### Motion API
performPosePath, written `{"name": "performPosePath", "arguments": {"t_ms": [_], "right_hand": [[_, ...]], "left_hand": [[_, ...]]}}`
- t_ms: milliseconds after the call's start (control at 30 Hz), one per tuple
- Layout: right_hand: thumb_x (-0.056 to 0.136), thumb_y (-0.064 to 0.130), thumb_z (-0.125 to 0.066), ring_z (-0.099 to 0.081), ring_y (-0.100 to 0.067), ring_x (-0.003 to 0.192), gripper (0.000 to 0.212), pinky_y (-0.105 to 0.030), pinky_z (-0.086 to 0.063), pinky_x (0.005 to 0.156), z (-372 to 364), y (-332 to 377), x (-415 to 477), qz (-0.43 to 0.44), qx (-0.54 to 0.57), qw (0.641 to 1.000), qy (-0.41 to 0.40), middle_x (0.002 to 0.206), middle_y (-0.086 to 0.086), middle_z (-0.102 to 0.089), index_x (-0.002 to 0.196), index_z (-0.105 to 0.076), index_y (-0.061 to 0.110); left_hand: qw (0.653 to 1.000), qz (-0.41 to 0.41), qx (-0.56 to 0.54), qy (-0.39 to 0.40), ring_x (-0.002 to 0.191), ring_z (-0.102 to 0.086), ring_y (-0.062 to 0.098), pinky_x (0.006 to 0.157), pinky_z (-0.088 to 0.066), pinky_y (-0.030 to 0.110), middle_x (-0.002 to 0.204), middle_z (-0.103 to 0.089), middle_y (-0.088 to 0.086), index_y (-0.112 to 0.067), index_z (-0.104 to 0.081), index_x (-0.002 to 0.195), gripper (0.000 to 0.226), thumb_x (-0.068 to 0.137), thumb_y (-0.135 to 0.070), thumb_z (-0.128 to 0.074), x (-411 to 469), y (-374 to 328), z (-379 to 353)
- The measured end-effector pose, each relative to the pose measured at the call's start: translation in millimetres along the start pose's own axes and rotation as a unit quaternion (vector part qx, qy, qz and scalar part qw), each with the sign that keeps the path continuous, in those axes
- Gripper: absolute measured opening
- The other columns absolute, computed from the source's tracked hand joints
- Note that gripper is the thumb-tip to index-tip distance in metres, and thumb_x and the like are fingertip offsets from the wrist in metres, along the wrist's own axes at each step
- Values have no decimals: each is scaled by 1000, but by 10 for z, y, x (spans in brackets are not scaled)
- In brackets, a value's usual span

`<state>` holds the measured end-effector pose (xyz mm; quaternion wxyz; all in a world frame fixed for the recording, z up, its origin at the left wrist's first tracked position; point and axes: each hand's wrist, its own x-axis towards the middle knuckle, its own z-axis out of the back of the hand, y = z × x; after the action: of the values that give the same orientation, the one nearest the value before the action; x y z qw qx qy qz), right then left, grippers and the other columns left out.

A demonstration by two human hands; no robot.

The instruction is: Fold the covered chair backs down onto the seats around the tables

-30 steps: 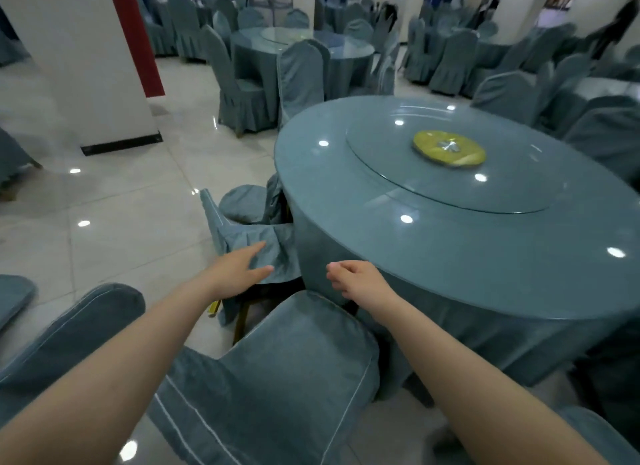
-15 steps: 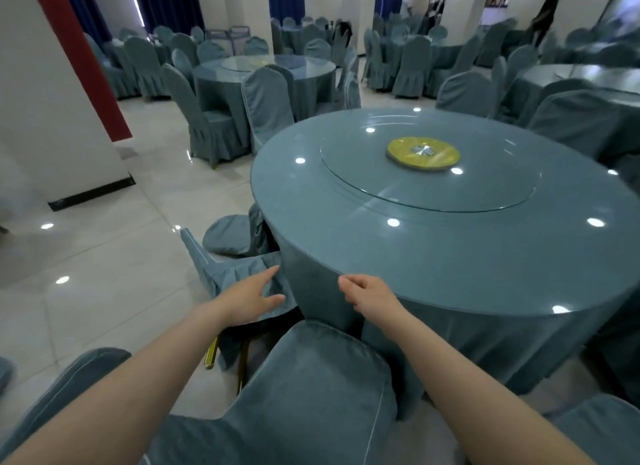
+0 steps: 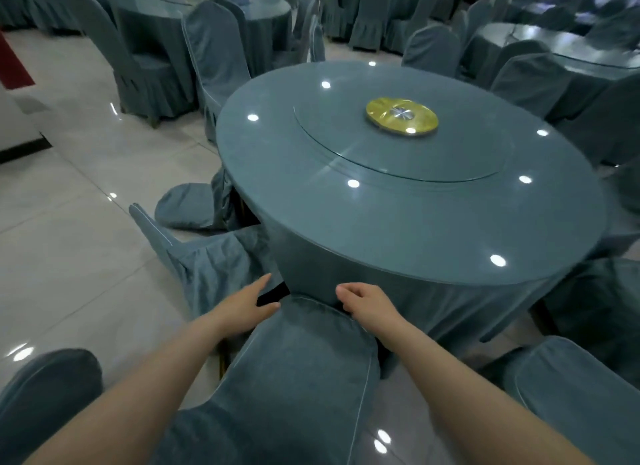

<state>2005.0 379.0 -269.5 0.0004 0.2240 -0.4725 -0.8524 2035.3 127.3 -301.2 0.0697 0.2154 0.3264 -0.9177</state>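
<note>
Teal cloth: covers every chair and the round counter (image 3: 433, 222) in this banquet hall.
Chair in hand: near centre, the chair back (image 3: 298, 367) tips forward, its top edge at the counter's skirt (image 3: 346, 274).
Left hand: the left hand (image 3: 242, 308) lies flat with straight fingers at the back's left top corner; grip open, holding nothing.
Right hand: the right hand (image 3: 367, 305) has its fingers curled over the right top edge; grip closed on the chair back.
Already down: two folded chairs (image 3: 207, 256) just left of it.
Waiting: upright chairs (image 3: 530, 80) far right.
Doing it well: likely press both corners evenly, keep the skirt from catching beneath, and keep fingers out from under the back as it meets the seat.
</note>
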Motion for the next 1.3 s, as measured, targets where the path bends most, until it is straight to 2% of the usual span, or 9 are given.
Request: {"name": "performPosePath", "arguments": {"t_ms": [167, 233, 400, 500, 600, 800, 1167, 1233, 1300], "right_hand": [[94, 37, -54, -57, -3, 87, 24, -25, -46, 83, -109, 68, 40, 8, 3, 1000, -6, 89, 18, -62, 108, -68, 24], [94, 37, -54, -56, 1, 78, 12, -21, -45, 75, -212, 83, 72, 6, 3, 1000, -10, 79, 22, -59, 92, -65, 33], [95, 33, -53, -41, 6, 51, 35, -13, -31, 53, -588, 133, 70, 7, 5, 1000, -11, 49, 22, -48, 60, -49, 35], [94, 34, -54, -41, 5, 52, 27, -14, -32, 54, -784, 137, 5, 17, 12, 1000, -13, 56, 21, -47, 67, -54, 35], [94, 35, -55, -47, 4, 61, 12, -18, -40, 64, -949, 121, -117, 27, 27, 999, -8, 67, 21, -54, 91, -66, 29], [94, 35, -54, -51, 6, 67, 23, -18, -39, 66, -952, 284, -417, 70, 3, 998, 12, 73, 23, -56, 106, -69, 22], [92, 39, -56, -57, 1, 77, 22, -27, -49, 80, -799, 354, -600, 88, 17, 996, -5, 78, 21, -61, 105, -70, 27], [91, 40, -56, -58, -1, 76, 14, -28, -50, 77, -788, 446, -512, 89, 12, 996, -16, 74, 21, -63, 92, -69, 35], [91, 42, -55, -57, 1, 74, 19, -25, -48, 75, -840, 572, -390, 92, 14, 995, -29, 73, 22, -62, 99, -70, 32]], "left_hand": [[1000, -20, -13, -12, 139, -28, 15, 106, -27, 26, 155, -23, -5, -34, -9, 150, 78, 88, -54, -52, -40, 118, -9], [999, -27, -19, -20, 140, -26, 14, 106, -25, 24, 155, -22, -6, -32, -10, 150, 78, 88, -53, -52, -65, 192, -17], [999, -38, -22, -30, 139, -28, 14, 105, -26, 24, 155, -23, -6, -32, -12, 150, 76, 89, -50, -53, -169, 419, -25], [999, -40, -20, -32, 136, -36, 20, 102, -35, 28, 154, -25, -7, -32, -13, 150, 75, 89, -50, -53, -342, 540, -18], [999, -37, -3, -38, 138, -32, 19, 104, -31, 27, 154, -25, -5, -30, -13, 150, 76, 89, -49, -54, -562, 653, 1], [997, -17, 7, -77, 139, -30, 19, 108, -26, 27, 155, -26, 0, -27, -13, 151, 76, 90, -47, -54, -910, 638, 158], [997, -17, 14, -78, 141, -25, 20, 111, -23, 31, 156, -21, -1, -32, -11, 150, 79, 87, -54, -53, -1072, 487, 361], [996, -24, 20, -79, 141, -26, 21, 111, -24, 31, 156, -22, -1, -32, -11, 150, 78, 88, -53, -52, -979, 513, 463], [996, -28, 18, -79, 139, -29, 21, 110, -27, 32, 155, -24, -1, -32, -10, 150, 78, 88, -53, -52, -863, 594, 580]]}}
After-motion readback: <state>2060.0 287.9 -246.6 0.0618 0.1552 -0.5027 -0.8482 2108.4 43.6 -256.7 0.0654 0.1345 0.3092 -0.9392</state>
